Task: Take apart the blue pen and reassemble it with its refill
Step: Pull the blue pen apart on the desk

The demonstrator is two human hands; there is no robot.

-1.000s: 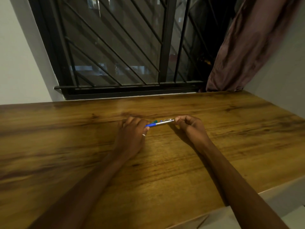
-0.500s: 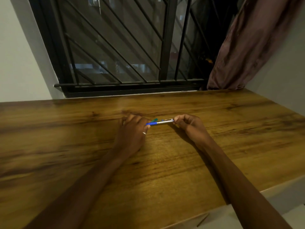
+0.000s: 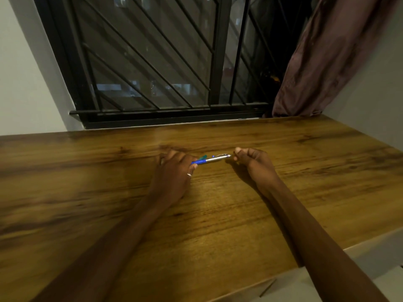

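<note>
- Blue pen (image 3: 210, 159) held just above the wooden worktop (image 3: 218, 214), lying nearly level, blue end toward the left, silver barrel and clip toward the right.
- Left hand (image 3: 172, 177) knuckles up, fingers (image 3: 192, 164) closed around the pen's blue end; ring on one finger (image 3: 189, 175).
- Something green (image 3: 202, 157) showing just behind the blue end, beside the left fingers; too small to tell what.
- Right hand (image 3: 254, 162) curled into a loose fist just off the pen's silver tip; fingertips close to it, contact or grip there impossible to tell.
- Both forearms bare, reaching in from the near edge.
- Black barred window (image 3: 152, 62) behind the worktop; dark curtain (image 3: 322, 57) bunched at the right end of it.
- Pale wall (image 3: 24, 83) to the left of the window.
</note>
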